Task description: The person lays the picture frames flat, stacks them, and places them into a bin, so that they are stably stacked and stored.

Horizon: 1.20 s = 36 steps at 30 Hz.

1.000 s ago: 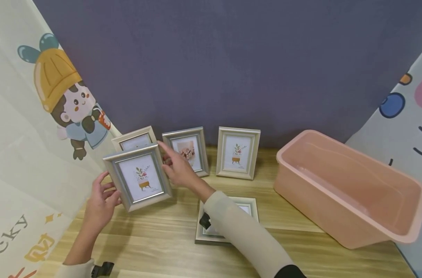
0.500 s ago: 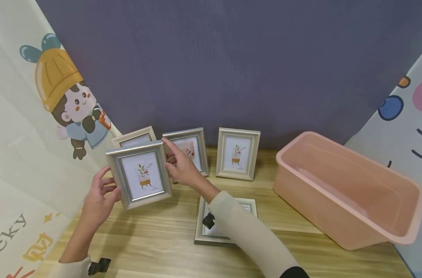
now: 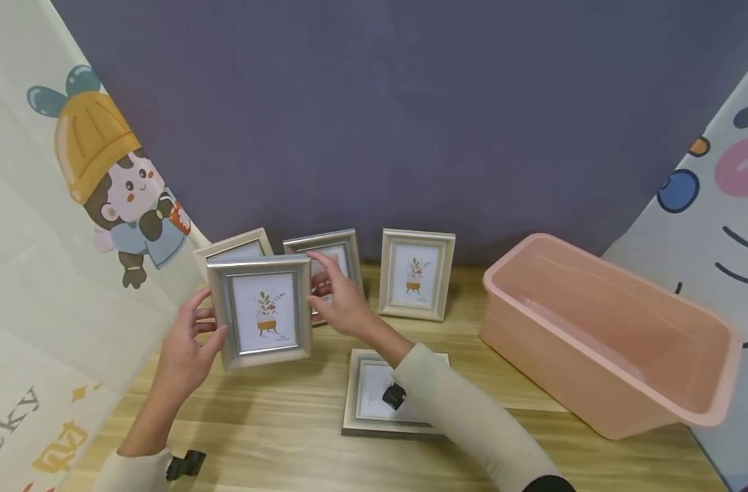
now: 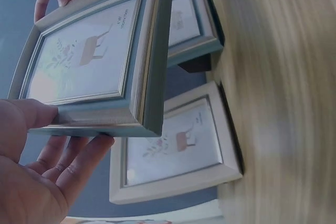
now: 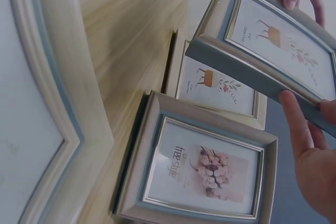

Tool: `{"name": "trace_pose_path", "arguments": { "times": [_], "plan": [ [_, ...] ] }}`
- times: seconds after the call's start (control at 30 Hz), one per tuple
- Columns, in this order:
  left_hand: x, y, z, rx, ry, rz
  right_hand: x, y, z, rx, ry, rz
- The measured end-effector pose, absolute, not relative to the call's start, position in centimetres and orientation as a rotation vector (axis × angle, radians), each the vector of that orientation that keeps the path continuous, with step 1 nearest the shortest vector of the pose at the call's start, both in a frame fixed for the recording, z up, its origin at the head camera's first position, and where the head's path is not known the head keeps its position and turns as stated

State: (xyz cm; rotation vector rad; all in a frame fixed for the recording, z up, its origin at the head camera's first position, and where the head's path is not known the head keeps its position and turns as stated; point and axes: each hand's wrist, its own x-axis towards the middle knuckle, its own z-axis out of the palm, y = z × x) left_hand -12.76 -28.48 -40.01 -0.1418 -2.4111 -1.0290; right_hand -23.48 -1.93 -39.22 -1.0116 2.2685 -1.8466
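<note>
Item: one silvery picture frame (image 3: pixel 266 311), held aloft over the wooden tabletop (image 3: pixel 275 430), clamped between the left hand (image 3: pixel 186 345) and the right hand (image 3: pixel 349 304), each pinching a side. Since a second ago its top edge has come nearly level and the piece has shifted rightward; I judge it is being squared up, not yet set down. Behind the left hand: one cream frame (image 4: pixel 173 148), standing, its potted-plant print shown from the left wrist, covered from the head. Behind the right hand: one flower-print frame (image 5: pixel 210 166), bouquet and lettering plain only from the right wrist. Right of that hand: one pale upright frame (image 3: pixel 416 273). Beneath the right sleeve (image 3: pixel 472 417): one flat frame (image 3: pixel 372 386), its print uncertain, being mostly covered. Well right of both hands: one pink tub (image 3: pixel 546 355).
</note>
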Motion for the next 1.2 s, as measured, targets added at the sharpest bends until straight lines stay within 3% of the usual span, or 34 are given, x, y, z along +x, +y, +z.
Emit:
{"name": "trace_pose_path", "arguments": {
  "times": [0.37, 1.2],
  "plan": [
    [-13.4, -27.5, -38.4, -0.214, -2.44, -0.834, -23.0, 0.3, -39.3, -1.07, 2.123, -2.008],
    [-14.5, -23.7, -35.2, -0.391, -2.398, -0.472, -21.9, 6.0, -40.5, -1.073, 2.366, -1.866]
  ]
}}
